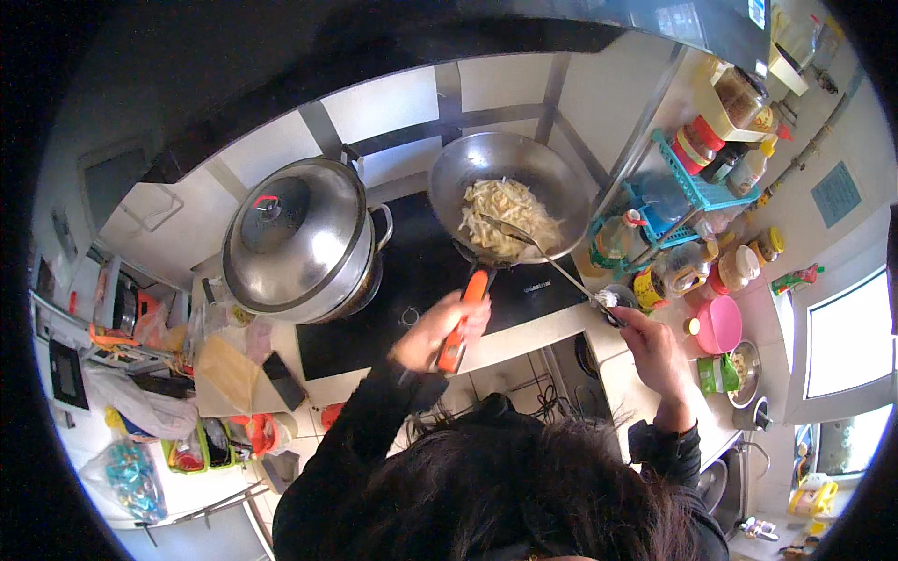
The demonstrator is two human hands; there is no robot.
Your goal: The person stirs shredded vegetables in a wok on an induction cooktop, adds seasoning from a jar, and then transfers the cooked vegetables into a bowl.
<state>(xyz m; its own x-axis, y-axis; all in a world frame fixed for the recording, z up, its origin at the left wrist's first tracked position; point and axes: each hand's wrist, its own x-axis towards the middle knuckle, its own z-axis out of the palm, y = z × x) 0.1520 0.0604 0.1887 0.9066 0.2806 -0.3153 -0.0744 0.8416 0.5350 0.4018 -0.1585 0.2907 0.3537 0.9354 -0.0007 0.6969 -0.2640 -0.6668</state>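
My left hand (443, 329) is wrapped around the orange handle (476, 287) of a steel wok (515, 154). The wok sits on the right part of a black glass cooktop (393, 329). Pale shredded food (501, 210), perhaps vegetable strips, lies in its bowl. My right hand (652, 350) grips the dark handle end of a long metal spatula (565, 273). The spatula's head rests on the food. Close by my right fingers stands a small dark bowl (621, 298) with white powder in it.
A large lidded steel pot (298, 238) stands on the cooktop's left side. A dark phone (283, 381) lies on the counter before it. To the right are a turquoise rack (701, 193) with jars and bottles, a pink bowl (720, 325) and a sink (729, 477). A range hood (421, 42) hangs overhead.
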